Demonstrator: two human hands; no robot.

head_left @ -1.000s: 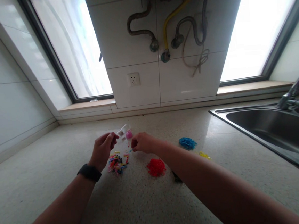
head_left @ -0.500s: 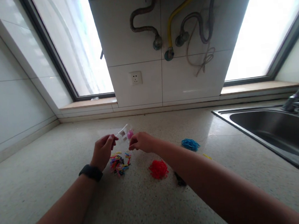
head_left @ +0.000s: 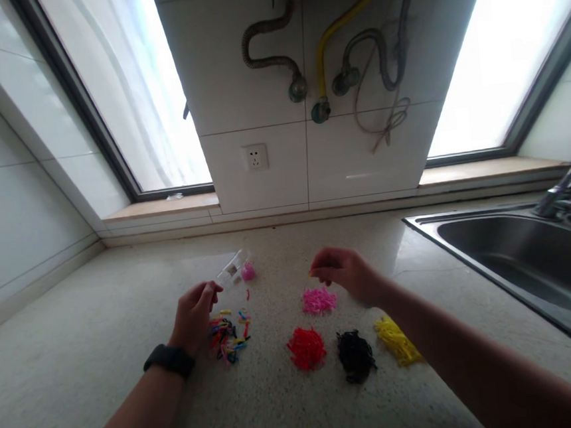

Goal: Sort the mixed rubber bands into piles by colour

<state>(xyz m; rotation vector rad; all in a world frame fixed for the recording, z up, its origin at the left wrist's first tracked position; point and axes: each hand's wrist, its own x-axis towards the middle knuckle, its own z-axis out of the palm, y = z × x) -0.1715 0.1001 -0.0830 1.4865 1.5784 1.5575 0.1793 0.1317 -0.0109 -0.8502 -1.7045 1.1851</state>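
My left hand (head_left: 195, 313) is closed at the near corner of a clear plastic box (head_left: 229, 269) with a pink piece (head_left: 248, 270) at its right end. Just below lies a mixed pile of small coloured rubber bands (head_left: 229, 339). Over the counter, my right hand (head_left: 345, 272) pinches a tiny yellowish piece, seemingly a rubber band. Beneath it is a pink pile (head_left: 319, 300). Nearer to me are a red pile (head_left: 306, 349), a black pile (head_left: 356, 355) and a yellow pile (head_left: 397, 341), partly behind my right forearm. The blue pile is hidden behind my right hand and forearm.
A steel sink (head_left: 508, 241) with a tap (head_left: 570, 182) is set into the speckled counter (head_left: 262, 409) on the right. The tiled wall behind carries a socket (head_left: 256, 156), hoses and a yellow pipe (head_left: 343, 19). Windows stand on both sides.
My right hand has moved right, from beside the clear box to above the pink pile, with a tiny piece in its fingers. Pink, black and yellow piles now show more. The view has shifted slightly.
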